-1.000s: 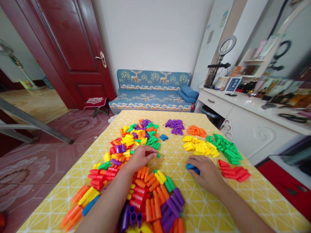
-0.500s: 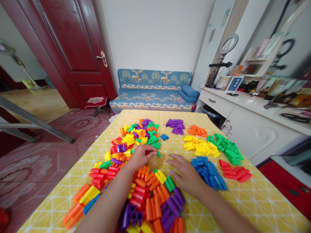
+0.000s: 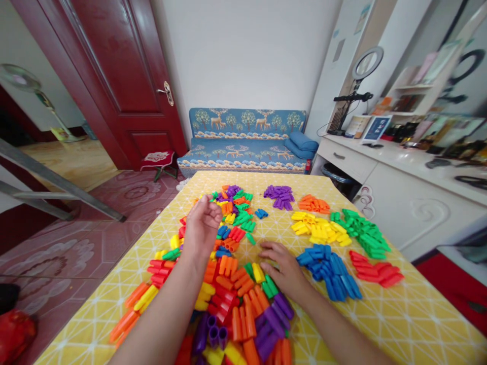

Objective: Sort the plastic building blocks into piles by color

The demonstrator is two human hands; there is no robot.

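Observation:
My left hand [image 3: 204,223] is raised over the left part of a mixed heap of coloured plastic pieces [image 3: 238,219]. Its fingers curl loosely, and nothing shows in them. My right hand [image 3: 282,267] hovers low over the cloth, fingers apart and empty, between the near heap and a pile of blue pieces [image 3: 330,271]. A single green piece [image 3: 250,238] lies between the two hands. Close to me, orange pieces [image 3: 243,322], purple pieces [image 3: 272,319] and red pieces [image 3: 222,304] lie bunched together; my left forearm hides part of them.
Sorted piles lie on the right: purple [image 3: 279,196], orange [image 3: 314,204], yellow [image 3: 319,228], green [image 3: 363,233] and red [image 3: 375,268]. A few blue pieces [image 3: 261,213] lie apart. The yellow patterned tablecloth [image 3: 414,314] covers the table. A sofa [image 3: 243,147] stands beyond.
My left hand has moved left and up, away from the green piece, which stays on the cloth. Red, orange and blue pieces it covered now show. My right hand has hardly moved.

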